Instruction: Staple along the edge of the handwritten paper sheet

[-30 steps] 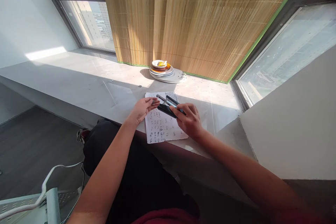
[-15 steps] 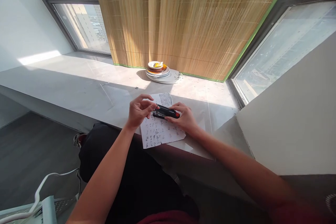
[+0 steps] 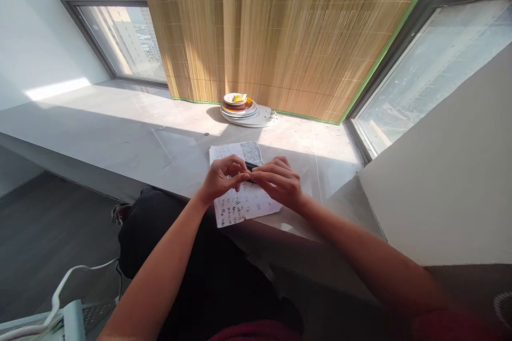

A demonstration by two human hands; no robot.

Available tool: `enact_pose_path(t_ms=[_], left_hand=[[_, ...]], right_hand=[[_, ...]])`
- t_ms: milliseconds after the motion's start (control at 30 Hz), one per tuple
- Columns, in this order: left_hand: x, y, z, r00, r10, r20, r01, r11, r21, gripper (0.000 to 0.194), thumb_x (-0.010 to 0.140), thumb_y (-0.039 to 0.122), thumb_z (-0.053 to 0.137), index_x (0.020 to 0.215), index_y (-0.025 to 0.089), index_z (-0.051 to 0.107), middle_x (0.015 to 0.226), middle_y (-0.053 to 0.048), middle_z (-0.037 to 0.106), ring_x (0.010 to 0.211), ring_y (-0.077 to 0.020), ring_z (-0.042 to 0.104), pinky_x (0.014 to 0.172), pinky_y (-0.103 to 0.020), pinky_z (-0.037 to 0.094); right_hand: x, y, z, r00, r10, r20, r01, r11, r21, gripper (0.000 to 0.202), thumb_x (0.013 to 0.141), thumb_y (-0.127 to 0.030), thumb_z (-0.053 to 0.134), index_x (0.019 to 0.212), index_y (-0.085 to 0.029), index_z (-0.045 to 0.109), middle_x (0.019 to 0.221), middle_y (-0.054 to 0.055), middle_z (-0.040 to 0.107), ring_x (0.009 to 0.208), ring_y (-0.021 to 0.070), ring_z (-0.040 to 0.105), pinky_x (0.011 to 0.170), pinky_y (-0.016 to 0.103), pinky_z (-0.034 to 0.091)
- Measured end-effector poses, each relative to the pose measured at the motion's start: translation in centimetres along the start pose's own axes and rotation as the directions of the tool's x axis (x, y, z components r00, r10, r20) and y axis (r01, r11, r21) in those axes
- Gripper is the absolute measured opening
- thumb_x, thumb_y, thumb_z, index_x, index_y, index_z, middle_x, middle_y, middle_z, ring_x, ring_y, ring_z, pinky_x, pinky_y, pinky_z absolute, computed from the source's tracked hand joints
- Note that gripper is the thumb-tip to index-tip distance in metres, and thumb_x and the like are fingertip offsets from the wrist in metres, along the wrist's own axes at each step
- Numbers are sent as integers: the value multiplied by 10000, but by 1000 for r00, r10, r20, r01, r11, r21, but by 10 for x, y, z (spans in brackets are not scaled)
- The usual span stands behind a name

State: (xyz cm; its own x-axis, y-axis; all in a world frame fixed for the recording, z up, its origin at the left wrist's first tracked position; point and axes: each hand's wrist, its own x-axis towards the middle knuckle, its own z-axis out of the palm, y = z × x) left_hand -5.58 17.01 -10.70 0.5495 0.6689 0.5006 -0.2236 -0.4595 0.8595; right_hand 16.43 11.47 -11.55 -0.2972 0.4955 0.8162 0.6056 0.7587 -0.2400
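A handwritten sheet of paper [image 3: 236, 208] lies near the front edge of the ledge. Above it, my left hand [image 3: 226, 177] is closed in a pinch, thumb against fingers. My right hand [image 3: 282, 181] meets it there, its fingertips pressed together at the left thumb. Whatever sits between the fingertips is too small or too hidden to name. Behind the fingers shows a slim piece of a black stapler-like tool [image 3: 252, 165]; most of it is covered by my right hand.
A stack of plates and small dishes [image 3: 239, 112] stands at the back of the ledge [image 3: 120, 133], before a bamboo blind [image 3: 280, 37]. A wall [image 3: 448, 170] bounds the right side. A white cable [image 3: 60, 287] runs at lower left.
My right hand has come off the tool's red end and moved in to the left fingertips. My left hand has shifted slightly right and down. The tool is now mostly covered.
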Motion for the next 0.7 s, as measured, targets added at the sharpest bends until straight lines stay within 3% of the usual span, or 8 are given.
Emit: enact_pose_path(t_ms=[100,200,267,367,433,500,600,700], left_hand=[[17,-4,-15,969,61,-238,-30,991,132,304,1052,448,708,917,185,633,647,-12,691,364,-95,503,389,-201,386],[50,-20,-50,888,108,-446,52,942,332,237,1064,373,607,909,195,631,623,2,647,412,-130,541,407,-222,396],[72,-39,-80,886,70,-458,193,843,502,184,1033,260,536,894,195,638,693,-25,675,541,-180,646,511,-265,498],[89,-72,-119,933,74,-353,253,563,787,164,917,122,536,961,166,689,1063,-138,735,1025,-289,720,959,-429,582],[90,-92,-135,961,-5,-277,249,449,858,305,923,108,510,1155,134,707,1385,-187,648,1334,-329,591,1163,-498,464],[86,-106,-144,959,-138,-249,283,388,877,409,952,120,503,1322,143,675,1555,-161,547,1487,-341,452,1235,-531,378],[81,-114,-146,933,-246,-264,339,343,876,438,946,109,523,1344,171,695,1530,-124,589,1492,-335,456,1238,-498,372],[78,-110,-144,924,-243,-294,364,329,871,434,909,65,527,1262,178,754,1411,-113,683,1372,-317,583,1160,-415,454]], right_hand=[[1,23,-11,976,211,-56,-218,960,-175,155,1003,-256,676,872,-265,760,953,22,806,881,218,701,897,438,472],[-4,56,-22,879,477,-31,-459,824,-334,121,922,-205,691,817,-237,740,873,23,777,862,233,668,896,433,430],[-10,75,-26,775,632,20,-576,718,-392,89,872,-192,701,804,-232,741,854,23,769,851,235,655,880,416,427],[-16,94,-28,661,745,85,-650,626,-431,92,857,-208,693,786,-230,747,898,38,774,940,257,654,889,402,442],[-18,100,-27,649,752,116,-654,629,-419,100,876,-246,685,816,-226,763,970,56,769,1031,273,641,919,402,459],[-18,103,-25,659,736,153,-639,655,-404,148,905,-293,671,938,-222,797,1072,86,747,1105,296,614,953,421,476],[-19,104,-20,658,727,196,-603,665,-441,336,952,-347,631,1227,-222,779,1229,148,682,1180,354,566,991,502,484],[-21,105,-16,658,722,215,-569,663,-487,524,979,-369,587,1482,-231,633,1337,185,619,1236,404,514,1005,575,471]])
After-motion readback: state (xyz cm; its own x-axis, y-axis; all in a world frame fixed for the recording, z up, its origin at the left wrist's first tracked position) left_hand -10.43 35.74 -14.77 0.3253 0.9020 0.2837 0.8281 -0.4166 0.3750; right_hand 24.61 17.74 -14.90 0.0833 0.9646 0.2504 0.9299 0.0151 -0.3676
